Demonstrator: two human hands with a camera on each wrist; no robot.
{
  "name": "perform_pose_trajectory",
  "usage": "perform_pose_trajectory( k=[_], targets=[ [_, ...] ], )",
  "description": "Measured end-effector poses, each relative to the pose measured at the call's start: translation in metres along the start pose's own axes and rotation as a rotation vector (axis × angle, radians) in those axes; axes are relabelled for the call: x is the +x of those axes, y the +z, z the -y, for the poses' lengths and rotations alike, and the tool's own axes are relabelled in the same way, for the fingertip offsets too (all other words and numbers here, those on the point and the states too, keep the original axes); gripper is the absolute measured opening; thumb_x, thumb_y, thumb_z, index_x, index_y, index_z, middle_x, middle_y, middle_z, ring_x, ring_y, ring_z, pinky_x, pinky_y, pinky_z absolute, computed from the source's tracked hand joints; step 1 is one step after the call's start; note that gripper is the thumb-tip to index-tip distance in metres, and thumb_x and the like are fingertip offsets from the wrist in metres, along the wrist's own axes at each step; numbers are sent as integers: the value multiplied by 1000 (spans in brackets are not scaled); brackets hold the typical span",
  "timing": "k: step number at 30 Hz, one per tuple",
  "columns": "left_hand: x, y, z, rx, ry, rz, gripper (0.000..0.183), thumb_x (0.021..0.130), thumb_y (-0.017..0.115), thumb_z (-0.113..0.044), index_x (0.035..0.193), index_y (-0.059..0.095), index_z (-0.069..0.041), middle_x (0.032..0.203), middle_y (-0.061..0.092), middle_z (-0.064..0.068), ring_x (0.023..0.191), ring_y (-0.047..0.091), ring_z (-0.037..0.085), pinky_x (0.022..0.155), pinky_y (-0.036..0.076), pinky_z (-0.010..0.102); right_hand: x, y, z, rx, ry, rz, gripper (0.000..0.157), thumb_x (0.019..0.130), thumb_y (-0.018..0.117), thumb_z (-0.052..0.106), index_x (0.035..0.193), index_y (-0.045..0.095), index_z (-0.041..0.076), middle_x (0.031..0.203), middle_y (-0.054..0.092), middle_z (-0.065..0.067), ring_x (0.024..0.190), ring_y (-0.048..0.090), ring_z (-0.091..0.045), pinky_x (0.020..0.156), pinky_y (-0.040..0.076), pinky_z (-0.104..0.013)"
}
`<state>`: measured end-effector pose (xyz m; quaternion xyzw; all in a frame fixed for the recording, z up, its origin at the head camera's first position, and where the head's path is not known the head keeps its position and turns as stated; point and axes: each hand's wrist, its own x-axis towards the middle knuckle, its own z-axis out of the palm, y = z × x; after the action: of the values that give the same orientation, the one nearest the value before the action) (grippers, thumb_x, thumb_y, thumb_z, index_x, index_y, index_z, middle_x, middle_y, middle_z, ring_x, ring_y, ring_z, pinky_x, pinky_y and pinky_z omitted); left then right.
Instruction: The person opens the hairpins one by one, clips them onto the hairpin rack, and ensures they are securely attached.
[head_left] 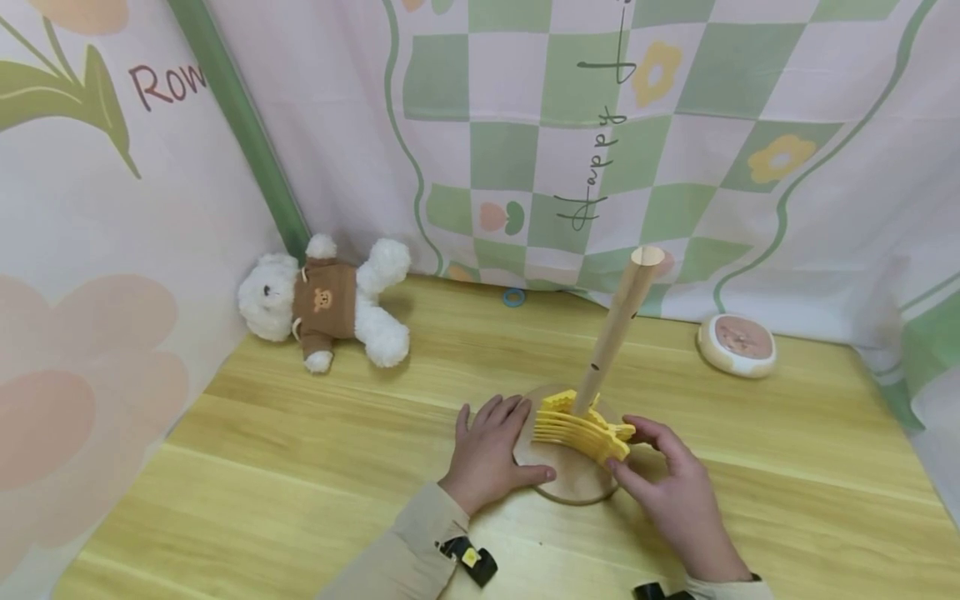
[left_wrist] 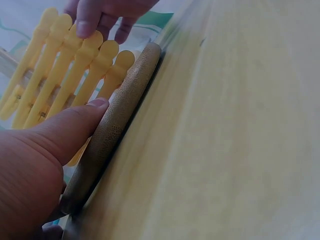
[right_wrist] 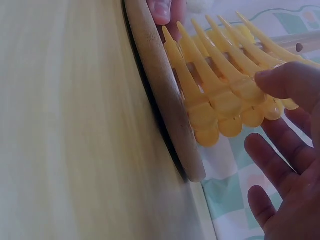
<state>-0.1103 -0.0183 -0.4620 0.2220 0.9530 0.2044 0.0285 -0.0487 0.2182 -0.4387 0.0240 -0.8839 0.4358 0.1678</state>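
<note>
A wooden post rises from a round wooden base on the table. Low around it sits a stack of several yellow plastic pieces, curved, with tapering ends on the left and round knobs on the right. My left hand rests on the base's left side, fingers straight and thumb along the front. In the left wrist view its thumb lies beside the lowest piece. My right hand pinches the knobbed end between thumb and index finger. In the right wrist view the other fingers are spread off the stack.
A white plush bear in a brown top lies at the back left. Near the curtain are a small blue ring and, farther right, a rounded white device with a pink top. The wooden table carries everything.
</note>
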Motion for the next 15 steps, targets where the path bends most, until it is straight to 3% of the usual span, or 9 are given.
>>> perform_pose_trajectory(
  k=[15],
  targets=[
    [1, 3, 2, 3, -13, 23, 103, 77, 67, -75, 157, 36, -18, 160, 37, 1, 148, 29, 28, 116, 13, 67, 0, 2, 0, 11, -20, -1, 56, 75, 86, 1, 126, 65, 8, 102, 70, -3, 102, 56, -1, 93, 35, -15]
  ],
)
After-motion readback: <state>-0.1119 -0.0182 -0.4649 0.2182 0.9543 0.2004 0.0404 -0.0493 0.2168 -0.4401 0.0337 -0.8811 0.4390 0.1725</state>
